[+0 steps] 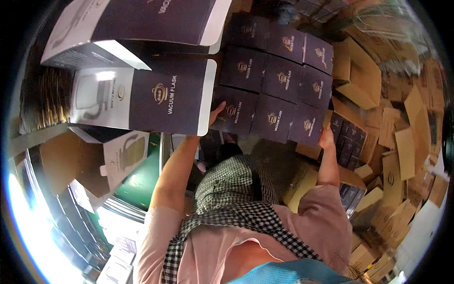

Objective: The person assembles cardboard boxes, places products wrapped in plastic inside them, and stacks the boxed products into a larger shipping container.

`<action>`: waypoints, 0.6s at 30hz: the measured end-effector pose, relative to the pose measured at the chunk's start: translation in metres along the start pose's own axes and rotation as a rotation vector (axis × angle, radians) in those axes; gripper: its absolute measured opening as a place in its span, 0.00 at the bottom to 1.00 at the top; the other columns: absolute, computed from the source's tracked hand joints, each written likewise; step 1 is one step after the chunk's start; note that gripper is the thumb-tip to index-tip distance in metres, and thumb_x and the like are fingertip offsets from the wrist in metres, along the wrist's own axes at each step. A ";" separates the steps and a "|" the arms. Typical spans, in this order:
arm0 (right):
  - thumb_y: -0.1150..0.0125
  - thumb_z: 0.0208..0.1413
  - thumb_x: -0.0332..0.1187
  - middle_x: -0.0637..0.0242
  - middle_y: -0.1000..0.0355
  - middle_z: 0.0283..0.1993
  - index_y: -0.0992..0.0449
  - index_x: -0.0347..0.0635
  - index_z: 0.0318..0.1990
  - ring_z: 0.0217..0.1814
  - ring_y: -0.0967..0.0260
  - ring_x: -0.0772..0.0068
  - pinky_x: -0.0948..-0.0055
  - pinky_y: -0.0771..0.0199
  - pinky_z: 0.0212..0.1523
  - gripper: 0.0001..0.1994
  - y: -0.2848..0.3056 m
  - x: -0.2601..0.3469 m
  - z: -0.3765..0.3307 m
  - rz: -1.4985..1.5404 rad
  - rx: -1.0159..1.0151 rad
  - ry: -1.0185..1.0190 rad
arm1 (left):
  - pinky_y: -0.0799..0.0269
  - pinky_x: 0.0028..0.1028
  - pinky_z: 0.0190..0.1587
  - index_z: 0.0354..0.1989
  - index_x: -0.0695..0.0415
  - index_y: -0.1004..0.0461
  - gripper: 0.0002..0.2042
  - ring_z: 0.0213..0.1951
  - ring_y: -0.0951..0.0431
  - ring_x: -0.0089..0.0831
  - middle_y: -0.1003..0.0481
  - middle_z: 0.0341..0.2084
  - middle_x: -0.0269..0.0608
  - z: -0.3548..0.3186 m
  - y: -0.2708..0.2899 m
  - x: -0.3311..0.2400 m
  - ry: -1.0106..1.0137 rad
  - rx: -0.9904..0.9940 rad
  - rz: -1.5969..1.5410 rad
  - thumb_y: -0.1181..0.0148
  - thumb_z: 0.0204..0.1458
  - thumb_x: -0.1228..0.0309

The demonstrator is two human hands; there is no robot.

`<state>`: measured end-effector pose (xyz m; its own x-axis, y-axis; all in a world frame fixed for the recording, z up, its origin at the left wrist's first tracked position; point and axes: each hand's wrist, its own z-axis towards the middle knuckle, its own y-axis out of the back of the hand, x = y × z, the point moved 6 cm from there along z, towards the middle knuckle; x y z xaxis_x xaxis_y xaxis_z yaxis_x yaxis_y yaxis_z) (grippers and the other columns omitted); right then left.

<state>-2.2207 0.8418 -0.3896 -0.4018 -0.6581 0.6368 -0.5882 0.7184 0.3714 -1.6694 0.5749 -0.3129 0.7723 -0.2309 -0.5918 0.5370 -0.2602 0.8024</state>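
A block of several dark purple product boxes (281, 75), each with a gold emblem, is pressed together between my two hands. My left hand (217, 114) is closed against the near left side of the block, and its thumb lies along the nearest left box. At the near right corner my right hand (326, 137) grips from the side, its fingers partly hidden. The boxes lie in three rows, edges touching. Just left of my left hand is an unfolded dark and white printed carton (149, 99) with a white flap, which partly overlaps my view of the wrist.
On the right, an open brown carton (357, 73) stands above another carton of dark boxes (347, 137). Loose brown cartons (392, 175) pile up along the right. At left are a stack of flat cardboard (45, 99) and a green surface (139, 184) beneath an open printed carton (125, 154).
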 end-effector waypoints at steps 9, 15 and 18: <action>0.65 0.67 0.59 0.54 0.35 0.63 0.42 0.39 0.69 0.62 0.35 0.54 0.58 0.35 0.60 0.35 -0.077 -0.027 -0.005 0.168 0.359 -0.130 | 0.40 0.42 0.66 0.68 0.64 0.50 0.53 0.67 0.44 0.47 0.44 0.65 0.60 -0.033 0.007 -0.049 0.532 0.272 -0.730 0.27 0.39 0.46; 0.64 0.67 0.58 0.54 0.34 0.63 0.41 0.38 0.68 0.61 0.35 0.55 0.59 0.34 0.60 0.34 -0.145 -0.034 -0.148 0.000 0.617 0.131 | 0.55 0.43 0.73 0.72 0.63 0.59 0.64 0.72 0.55 0.49 0.56 0.71 0.60 -0.165 0.039 -0.050 0.433 0.436 -0.625 0.32 0.34 0.33; 0.64 0.67 0.58 0.55 0.34 0.62 0.41 0.38 0.68 0.61 0.34 0.55 0.59 0.33 0.59 0.34 -0.198 -0.053 -0.228 -0.136 0.815 0.243 | 0.51 0.43 0.71 0.72 0.64 0.58 0.60 0.70 0.51 0.51 0.52 0.69 0.61 -0.256 0.091 -0.061 0.390 0.350 -0.622 0.35 0.40 0.35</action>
<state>-1.9230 0.7862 -0.3430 -0.1848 -0.5934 0.7834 -0.9780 0.1896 -0.0870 -1.5807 0.8051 -0.1845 0.4650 0.3789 -0.8001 0.8195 -0.5262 0.2271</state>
